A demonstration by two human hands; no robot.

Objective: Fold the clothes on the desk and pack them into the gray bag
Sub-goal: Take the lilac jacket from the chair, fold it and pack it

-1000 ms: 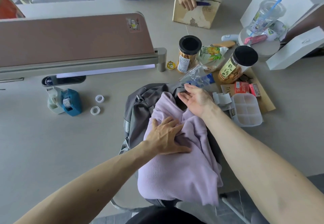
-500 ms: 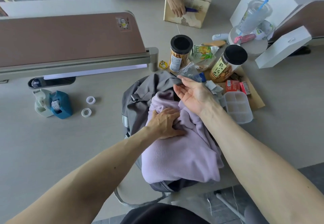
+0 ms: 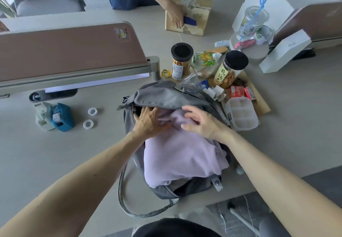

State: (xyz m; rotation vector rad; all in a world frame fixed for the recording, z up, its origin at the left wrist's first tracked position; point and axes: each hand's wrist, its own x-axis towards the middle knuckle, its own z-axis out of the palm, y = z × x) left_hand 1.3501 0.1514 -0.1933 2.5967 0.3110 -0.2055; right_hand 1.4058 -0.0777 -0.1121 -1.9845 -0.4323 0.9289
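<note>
A gray bag lies open on the desk's near edge, its strap looping off the front. A lilac garment fills the opening, its near part spilling over the bag's lower rim. My left hand presses the far end of the garment into the bag's mouth, fingertips under the upper flap. My right hand hovers over the garment just right of the left, fingers spread and slightly bent; it is blurred, so contact with the cloth is unclear.
Two snack jars, wrappers and a clear pill box crowd the bag's far right. A blue tape dispenser and two white rings sit to the left. A brown divider runs behind. Another person's hand holds a cardboard box.
My left hand slid up the garment and into the bag's mouth. My right hand came off the bag's far side and over the cloth. More garment is inside; the flap covers its far end.
</note>
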